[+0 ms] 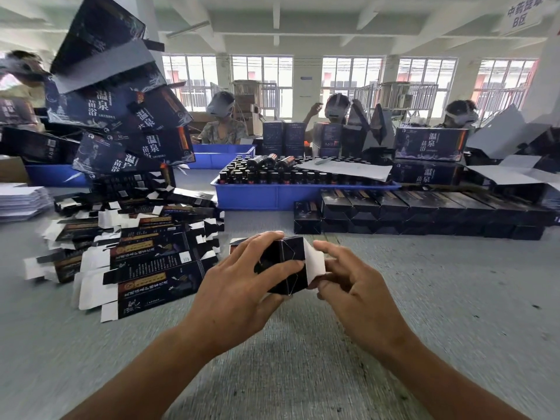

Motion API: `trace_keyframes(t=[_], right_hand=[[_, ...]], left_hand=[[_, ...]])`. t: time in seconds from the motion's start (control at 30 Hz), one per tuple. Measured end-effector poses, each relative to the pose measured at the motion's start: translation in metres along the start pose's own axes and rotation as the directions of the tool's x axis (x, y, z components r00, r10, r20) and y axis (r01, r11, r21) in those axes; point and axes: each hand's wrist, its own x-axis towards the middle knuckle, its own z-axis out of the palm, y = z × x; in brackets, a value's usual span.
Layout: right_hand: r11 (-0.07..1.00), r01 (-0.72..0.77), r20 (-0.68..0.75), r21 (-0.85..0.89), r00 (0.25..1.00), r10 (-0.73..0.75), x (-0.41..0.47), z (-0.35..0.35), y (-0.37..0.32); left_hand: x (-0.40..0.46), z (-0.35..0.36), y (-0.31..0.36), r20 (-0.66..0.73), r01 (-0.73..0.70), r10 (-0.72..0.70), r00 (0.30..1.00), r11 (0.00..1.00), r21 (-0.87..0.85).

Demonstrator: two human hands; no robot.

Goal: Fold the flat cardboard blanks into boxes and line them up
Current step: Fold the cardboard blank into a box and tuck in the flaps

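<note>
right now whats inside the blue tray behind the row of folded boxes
The blue tray holds rows of dark capped bottles, three lying on top. A grey sheet covers its right part, so what's beneath is hidden.

box (pixel 283 265): left side covered by left hand (pixel 242 286), far end out of sight. White flap (pixel 315 266) base behind right hand (pixel 348 286) fingers. Both forearms cut by bottom edge. Flat blanks (pixel 145 262): lower layers buried. Row of folded boxes (pixel 424 213) runs off right edge. Person top left (pixel 18 68) motion-blurred. Bottle labels in blue tray (pixel 303 194) too small to read.
</note>
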Motion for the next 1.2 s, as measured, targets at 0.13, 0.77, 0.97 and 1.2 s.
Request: trace_keyframes(t=[0.13, 0.77, 0.97, 1.2], right_hand=[[0.997, -0.002, -0.019, 0.079, 1.000, 0.004, 0.001, 0.000, -0.002], [0.989, -0.028, -0.110, 0.148, 0.993, 0.045, 0.005, -0.001, -0.002], [0.999, -0.009, -0.146, 0.031, 0.989, 0.013, 0.002, 0.002, -0.005], [0.993, -0.052, -0.051, 0.110, 0.997, 0.058, 0.006, -0.005, -0.005]], left_hand=[[-0.001, 0.001, 0.001, -0.004, 0.003, -0.003, 1.000, 0.999, -0.036], [0.002, 0.002, 0.019, -0.020, 0.059, -0.061, 0.998, 0.994, -0.092], [0.002, 0.003, 0.019, -0.023, 0.060, -0.063, 0.998, 0.993, -0.105], [0.001, 0.002, 0.017, -0.030, 0.069, -0.073, 0.997, 0.989, -0.128]])
